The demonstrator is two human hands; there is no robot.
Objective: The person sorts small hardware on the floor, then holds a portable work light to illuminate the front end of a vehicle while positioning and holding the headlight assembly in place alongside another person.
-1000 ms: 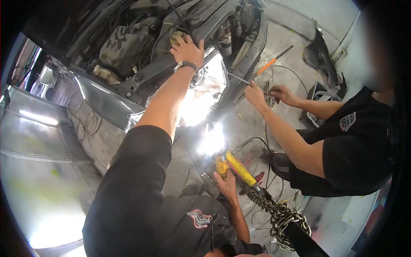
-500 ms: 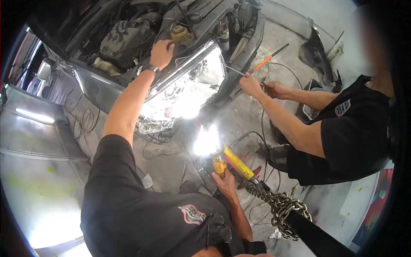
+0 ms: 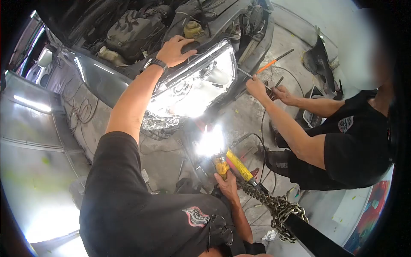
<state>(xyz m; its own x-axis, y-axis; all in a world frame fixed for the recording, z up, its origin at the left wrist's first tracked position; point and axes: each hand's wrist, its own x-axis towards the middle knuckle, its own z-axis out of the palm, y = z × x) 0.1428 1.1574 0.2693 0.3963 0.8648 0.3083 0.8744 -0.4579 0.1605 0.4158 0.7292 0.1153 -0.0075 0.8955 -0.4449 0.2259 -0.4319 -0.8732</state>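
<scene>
My left hand point(image 3: 174, 51), with a dark watch on its wrist, rests fingers spread on the upper edge of a car headlight point(image 3: 201, 81), close to a yellowish reservoir point(image 3: 192, 30). Lower in the view, my right hand point(image 3: 227, 185) is wrapped round the yellow handle of a lit work lamp point(image 3: 220, 165). The lamp's glare washes out part of the headlight and hides details near it. A co-worker's hand point(image 3: 258, 89) holds a thin metal rod that reaches the headlight's right side. The co-worker's other hand point(image 3: 284, 95) is close by, at another tool.
A yellow bar point(image 3: 239, 165) and a heavy chain point(image 3: 280, 212) on a black beam point(image 3: 314, 235) stand right of my right hand. Cables cross the floor. An orange-handled tool point(image 3: 267, 65) and a black panel point(image 3: 319, 64) are beyond the co-worker's hands. A grey car panel point(image 3: 38, 128) stands left.
My left hand lifted from beside the reservoir, moved left, and now lies flatter on the headlight's upper edge. The headlight is less covered by my arm. My right hand still holds the lamp.
</scene>
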